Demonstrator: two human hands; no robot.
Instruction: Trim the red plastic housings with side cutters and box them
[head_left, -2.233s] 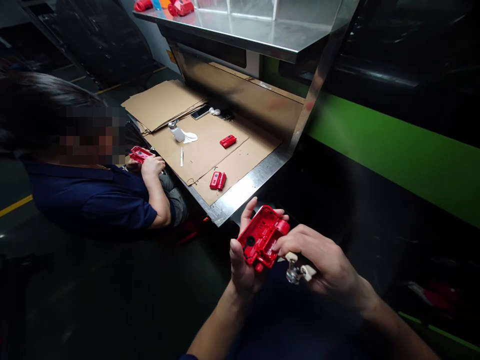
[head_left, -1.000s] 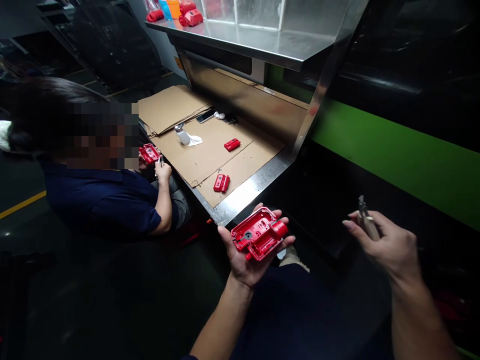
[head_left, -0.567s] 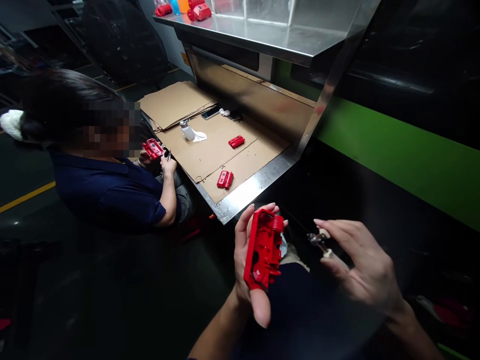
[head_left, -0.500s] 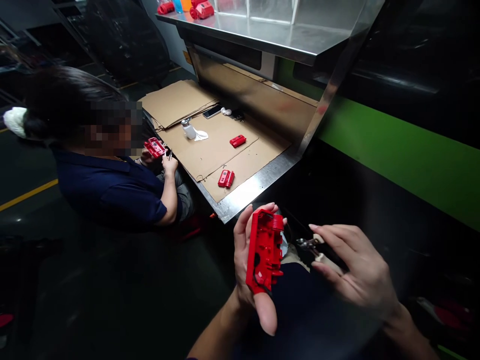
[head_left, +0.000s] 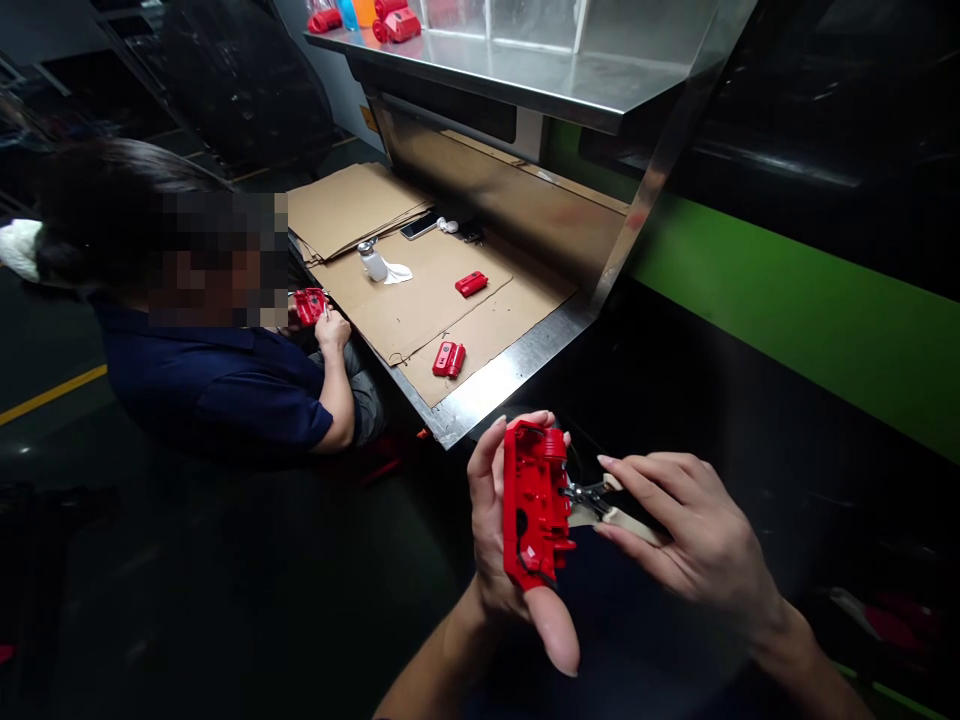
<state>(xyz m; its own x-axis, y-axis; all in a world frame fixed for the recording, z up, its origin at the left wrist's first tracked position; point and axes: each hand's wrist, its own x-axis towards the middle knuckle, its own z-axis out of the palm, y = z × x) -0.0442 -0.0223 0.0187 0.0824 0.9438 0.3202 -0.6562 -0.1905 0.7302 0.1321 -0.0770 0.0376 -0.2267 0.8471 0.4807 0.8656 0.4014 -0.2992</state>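
A red plastic housing (head_left: 536,500) lies in my left hand (head_left: 491,545), its ribbed, hollow inside facing me. My fingers wrap its far edge and my thumb sits at the near end. My right hand (head_left: 697,530) grips a pair of cutting pliers (head_left: 626,520) with cream handles, which stand partly spread. The plier jaws reach the right edge of the housing; whether they touch it I cannot tell. Black strips show along the housing's rim.
A metal-edged workbench (head_left: 510,370) covered with cardboard holds two red housings (head_left: 448,359), a metal-topped bottle (head_left: 370,261), a white cloth (head_left: 397,273) and a phone (head_left: 418,225). At left a seated co-worker (head_left: 217,380) handles another red part (head_left: 310,306). A metal shelf (head_left: 525,80) overhangs the bench.
My right hand has moved left, bringing the plier jaws from a gap away up to the housing's right edge. The housing has turned slightly in my left hand.
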